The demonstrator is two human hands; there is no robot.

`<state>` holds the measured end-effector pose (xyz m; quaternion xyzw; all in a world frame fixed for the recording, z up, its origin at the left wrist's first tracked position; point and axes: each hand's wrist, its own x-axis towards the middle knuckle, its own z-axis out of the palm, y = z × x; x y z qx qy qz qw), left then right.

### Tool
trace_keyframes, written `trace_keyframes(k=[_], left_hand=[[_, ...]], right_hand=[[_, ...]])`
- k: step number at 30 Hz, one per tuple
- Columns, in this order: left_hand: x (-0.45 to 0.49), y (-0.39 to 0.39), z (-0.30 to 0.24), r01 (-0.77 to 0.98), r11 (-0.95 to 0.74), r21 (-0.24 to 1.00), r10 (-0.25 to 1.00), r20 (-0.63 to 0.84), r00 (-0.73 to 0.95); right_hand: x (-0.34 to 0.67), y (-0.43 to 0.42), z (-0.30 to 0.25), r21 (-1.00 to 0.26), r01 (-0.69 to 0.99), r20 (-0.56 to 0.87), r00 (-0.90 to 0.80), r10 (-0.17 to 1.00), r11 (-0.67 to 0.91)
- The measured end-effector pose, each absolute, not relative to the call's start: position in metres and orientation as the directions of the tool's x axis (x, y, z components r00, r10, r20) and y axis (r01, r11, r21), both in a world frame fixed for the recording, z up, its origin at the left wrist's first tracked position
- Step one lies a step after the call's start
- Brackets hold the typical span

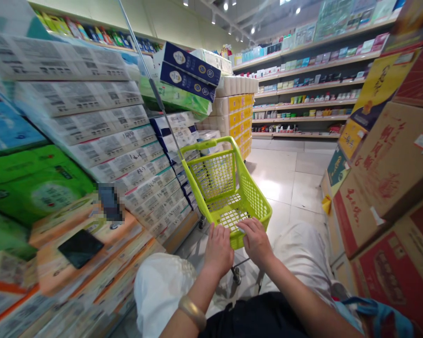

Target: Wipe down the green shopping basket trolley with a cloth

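A lime-green plastic shopping cart (pixel 257 197) with lattice walls stands directly in front of my knees, and no goods show inside it. My left hand (pixel 219 246) rests at its near edge, fingers bent over the rim. To the right along the same edge, my right hand (pixel 255 239) has its fingers curled onto the rim near the corner. A small white bit shows by the right fingertips, too small to name. A thin metal pole (pixel 141 54) rises from the cart's far left side. The wheels are partly visible below the basket.
Stacked paper packs (pixel 102 126) line the left side. A dark flat device (pixel 80 248) lies on orange packs (pixel 49 267) at lower left. Cardboard boxes (pixel 380 159) are piled on the right. Tiled floor (pixel 273 164) leads to stocked shelves (pixel 306 84) at the back.
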<state>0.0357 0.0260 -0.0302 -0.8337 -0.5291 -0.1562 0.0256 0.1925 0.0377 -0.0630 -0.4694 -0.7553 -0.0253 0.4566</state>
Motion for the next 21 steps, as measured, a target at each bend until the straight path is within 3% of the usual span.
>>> trace_keyframes(k=[5, 9, 17, 21], left_hand=[[0.022, 0.029, -0.036, 0.829, -0.501, 0.248, 0.825, 0.428, 0.370], [0.013, 0.033, -0.043, 0.833, -0.488, 0.262, 0.820, 0.465, 0.334], [0.010, 0.034, -0.056, 0.814, -0.503, 0.292, 0.828, 0.433, 0.356], [0.011, 0.033, -0.056, 0.810, -0.511, 0.289, 0.822, 0.439, 0.362]], right_hand=[[0.224, 0.045, -0.063, -0.415, 0.788, 0.721, -0.020, 0.692, 0.455], [0.215, 0.042, -0.063, -0.449, 0.798, 0.715, 0.051, 0.697, 0.402], [0.148, 0.023, -0.053, -0.374, 0.704, 0.697, -0.217, 0.684, 0.604], [0.174, 0.027, -0.055, -0.362, 0.748, 0.693, -0.183, 0.698, 0.555]])
